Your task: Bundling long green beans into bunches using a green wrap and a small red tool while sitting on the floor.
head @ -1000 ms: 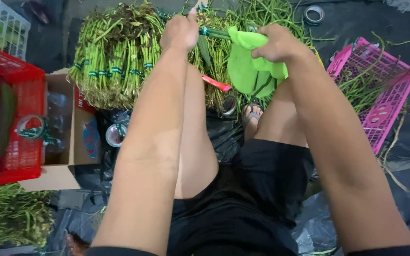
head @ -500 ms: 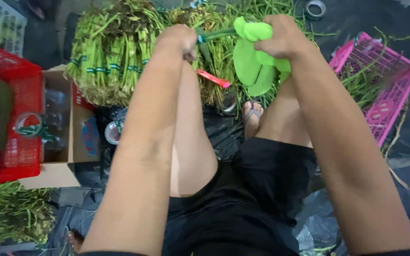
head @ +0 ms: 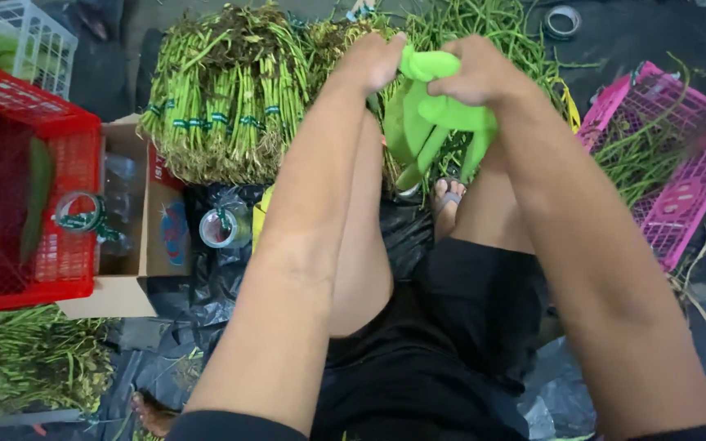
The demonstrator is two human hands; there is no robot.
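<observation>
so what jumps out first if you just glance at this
The bright green glove at top centre, held between the left hand and the right hand. Behind it lie tied bundles of green stalks. A red crate sits at the left edge and a pink crate at the right, on black sheeting.

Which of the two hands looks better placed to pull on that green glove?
Probably the left. The right hand is closed over the green glove, gripping it from above, while the left hand only touches the glove's upper end with its fingertips, so it seems freer to slip in.
</observation>
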